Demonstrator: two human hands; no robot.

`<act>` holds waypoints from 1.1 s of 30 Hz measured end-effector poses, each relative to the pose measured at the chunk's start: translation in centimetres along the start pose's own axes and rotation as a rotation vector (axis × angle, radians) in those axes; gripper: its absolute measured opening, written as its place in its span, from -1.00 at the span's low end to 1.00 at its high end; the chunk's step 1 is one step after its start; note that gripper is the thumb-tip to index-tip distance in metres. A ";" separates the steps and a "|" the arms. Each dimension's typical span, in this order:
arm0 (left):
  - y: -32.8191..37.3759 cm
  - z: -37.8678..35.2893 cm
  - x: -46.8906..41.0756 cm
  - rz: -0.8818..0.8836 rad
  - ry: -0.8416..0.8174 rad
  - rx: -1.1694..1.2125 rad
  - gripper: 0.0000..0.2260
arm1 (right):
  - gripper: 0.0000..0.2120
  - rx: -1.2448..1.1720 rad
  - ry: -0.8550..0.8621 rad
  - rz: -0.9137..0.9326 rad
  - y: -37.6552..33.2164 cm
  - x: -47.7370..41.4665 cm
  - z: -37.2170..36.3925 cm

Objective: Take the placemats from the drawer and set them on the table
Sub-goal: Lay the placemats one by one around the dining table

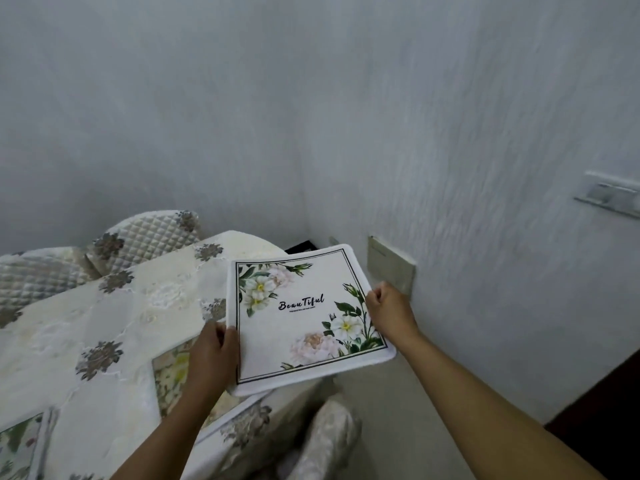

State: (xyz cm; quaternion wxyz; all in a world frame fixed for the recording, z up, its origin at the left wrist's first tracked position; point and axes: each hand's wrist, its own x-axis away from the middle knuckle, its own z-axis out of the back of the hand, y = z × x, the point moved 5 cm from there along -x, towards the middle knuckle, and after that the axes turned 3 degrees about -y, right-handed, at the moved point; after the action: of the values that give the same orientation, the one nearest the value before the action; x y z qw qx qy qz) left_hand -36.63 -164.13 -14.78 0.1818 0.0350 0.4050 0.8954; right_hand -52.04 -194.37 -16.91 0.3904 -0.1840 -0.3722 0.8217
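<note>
I hold a white square placemat (304, 317) printed with flowers and the word "Beautiful", flat in the air over the right end of the table (104, 327). My left hand (213, 358) grips its left edge and my right hand (389, 311) grips its right edge. A second floral placemat (169, 379) lies on the table under my left forearm. Another one (19, 445) shows at the bottom left corner. The drawer is not in view.
A cream cloth with grey flower motifs covers the table. Quilted chair backs (145, 237) stand behind it, and a covered chair (325, 441) stands in front at the right end. White walls meet in a corner close by, with a wall socket plate (391, 268).
</note>
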 end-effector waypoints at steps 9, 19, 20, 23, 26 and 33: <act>10.0 -13.8 -4.4 0.083 0.084 -0.049 -0.78 | -0.81 0.025 -0.080 0.062 7.8 -14.8 8.9; 13.7 -17.8 -10.5 0.192 0.192 -0.114 -0.82 | -0.79 0.089 -0.191 0.143 7.6 -26.8 8.0; 13.4 -17.9 -11.6 0.205 0.203 -0.119 -0.82 | -0.79 0.075 -0.205 0.161 7.0 -28.0 7.4; 12.3 -18.8 -15.7 0.233 0.217 -0.115 -0.83 | -0.81 0.009 -0.251 0.180 5.7 -31.9 5.5; 11.5 -20.1 -20.9 0.216 0.218 -0.106 -0.83 | -0.81 -0.014 -0.251 0.185 4.3 -36.8 3.3; 10.9 -21.1 -33.8 0.271 0.220 -0.052 -0.82 | -0.81 0.031 -0.281 0.222 -0.6 -49.8 -2.2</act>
State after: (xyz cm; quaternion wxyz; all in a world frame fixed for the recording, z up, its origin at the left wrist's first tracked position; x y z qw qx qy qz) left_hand -12.78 -197.78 -18.02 0.0150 -0.0137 0.3909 0.9202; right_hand -19.20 -231.82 -17.29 0.2444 -0.1012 -0.3877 0.8830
